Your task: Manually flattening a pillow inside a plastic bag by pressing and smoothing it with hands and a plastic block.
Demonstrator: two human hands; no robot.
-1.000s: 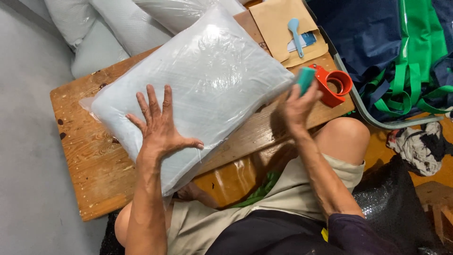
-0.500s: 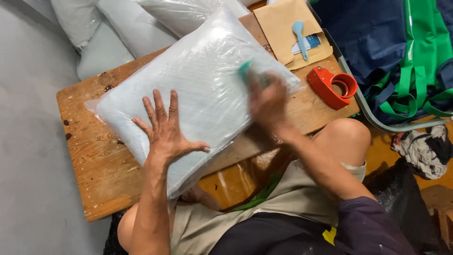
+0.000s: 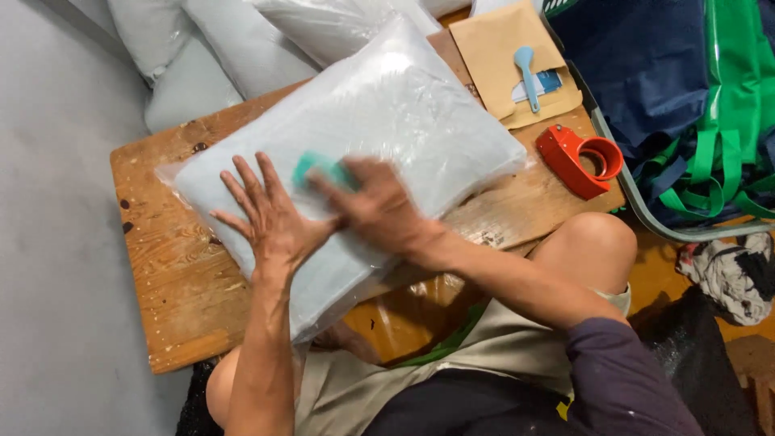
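- The left hand point(image 3: 270, 222) lies flat with fingers spread wide on the bagged pillow point(image 3: 363, 145); it pinches nothing, and the open palm seems meant to pin the slippery plastic so the pillow cannot slide on the bench point(image 3: 173, 274).
- The right hand point(image 3: 375, 210) crosses over just beside the left one, its grip closed around a small teal tool point(image 3: 319, 165) whose tip shows beyond the fingers, touching the plastic. The hand is blurred, so what kind of tool it is I can only guess: perhaps a scraper or smoother.
- The pillow rests on the wooden bench, under both hands. Its long axis runs on a diagonal, from the corner nearest the left grip up and away toward the far end past the right grip; that far end overhangs the bench edge slightly.
- Beyond the right grip, well apart from it, lies a red tape dispenser point(image 3: 581, 160) on the bench, and farther still a brown envelope point(image 3: 492, 60) carrying a light blue spoon-shaped tool point(image 3: 526, 73).
- More bagged pillows point(image 3: 218, 48) are heaped past the bench, on the far side from both grips.
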